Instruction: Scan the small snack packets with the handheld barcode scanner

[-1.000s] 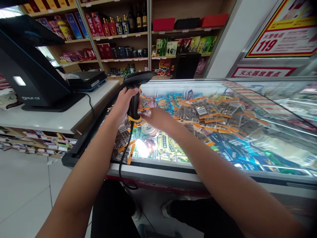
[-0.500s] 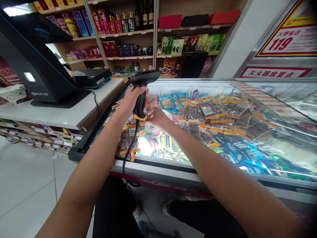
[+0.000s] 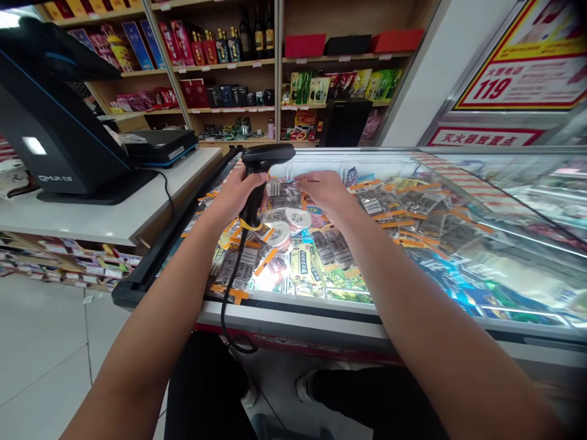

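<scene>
My left hand point(image 3: 241, 189) is wrapped round the grip of a black and yellow barcode scanner point(image 3: 253, 195), whose head points to the right. A black cable hangs from its handle. My right hand point(image 3: 326, 188) is closed, fingers pinched at the orange-edged end of a clear snack packet point(image 3: 283, 190) with dark contents and a printed label. This packet lies just right of the scanner grip, partly hidden by it. Below are round white-lidded tubs point(image 3: 298, 218) and yellow-green packets point(image 3: 305, 263). More orange-edged packets point(image 3: 233, 266) are spread beneath the scanner.
The lit glass-topped freezer case point(image 3: 293, 315) spans the front. To the left, a white counter point(image 3: 105, 214) carries a checkout terminal point(image 3: 68, 134) and a black scale point(image 3: 160, 146). Stocked shelves point(image 3: 229, 64) stand behind. Red and white signs point(image 3: 518, 85) hang at right.
My right hand has moved from beside the scanner's handle to the right and farther away, now at the packet's end. The scanner stays in my left hand. The view has shifted slightly.
</scene>
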### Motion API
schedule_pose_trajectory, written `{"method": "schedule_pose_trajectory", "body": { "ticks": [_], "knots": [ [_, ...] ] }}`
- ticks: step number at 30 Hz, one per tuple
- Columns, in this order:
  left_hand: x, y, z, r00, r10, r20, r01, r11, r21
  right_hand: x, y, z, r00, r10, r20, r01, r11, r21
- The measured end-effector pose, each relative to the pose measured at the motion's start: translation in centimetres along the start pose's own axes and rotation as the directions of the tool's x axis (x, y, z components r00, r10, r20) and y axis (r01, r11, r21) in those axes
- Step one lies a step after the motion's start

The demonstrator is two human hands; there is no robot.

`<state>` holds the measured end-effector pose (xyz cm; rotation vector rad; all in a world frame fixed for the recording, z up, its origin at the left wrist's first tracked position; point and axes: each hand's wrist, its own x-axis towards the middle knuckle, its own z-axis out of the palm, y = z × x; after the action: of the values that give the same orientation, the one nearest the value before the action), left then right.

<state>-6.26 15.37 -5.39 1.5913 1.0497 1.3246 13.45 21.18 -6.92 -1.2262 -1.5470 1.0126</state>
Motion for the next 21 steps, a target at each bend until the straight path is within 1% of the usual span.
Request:
{"method": "schedule_pose_trajectory", "body": {
  "ticks": [2,4,6,7,9,12,14,17,21],
  "knots": [
    [-0.2,0.2,0.0,0.997,-0.012,0.080,0.006,0.997,0.077,0.7,0.2,-1.1,0.994,-0.078,-0.081,0.082,0.996,0.046],
    [-0.5,0.5,-0.1,0.984,-0.038,0.174,0.008,0.985,0.170,1.0,0.4,-2.2,0.982,-0.129,-0.141,0.140,0.988,0.068],
    [-0.8,0.7,0.0,0.964,-0.070,0.258,-0.004,0.961,0.277,1.2,0.5,-3.1,0.973,-0.155,-0.171,0.168,0.984,0.066],
    [-0.9,0.8,0.1,0.956,-0.084,0.281,-0.013,0.945,0.327,1.2,0.5,-3.4,0.972,-0.154,-0.178,0.167,0.984,0.060],
    [-1.1,0.8,0.3,0.951,-0.094,0.294,-0.031,0.919,0.394,1.2,0.5,-3.9,0.973,-0.139,-0.185,0.150,0.988,0.046],
    [-1.1,0.5,0.6,0.958,-0.078,0.277,-0.048,0.907,0.419,1.2,0.5,-4.2,0.973,-0.146,-0.176,0.154,0.988,0.033],
    [-1.1,0.2,0.6,0.962,-0.069,0.264,-0.049,0.908,0.416,1.2,0.4,-4.2,0.975,-0.151,-0.163,0.159,0.987,0.036],
    [-1.0,0.0,0.6,0.967,-0.064,0.247,-0.041,0.917,0.397,1.2,0.4,-4.0,0.982,-0.127,-0.139,0.133,0.990,0.040],
    [-1.0,0.2,0.5,0.958,-0.084,0.275,-0.021,0.933,0.359,1.0,0.2,-3.9,0.981,-0.144,-0.128,0.149,0.988,0.027]
  ]
}}
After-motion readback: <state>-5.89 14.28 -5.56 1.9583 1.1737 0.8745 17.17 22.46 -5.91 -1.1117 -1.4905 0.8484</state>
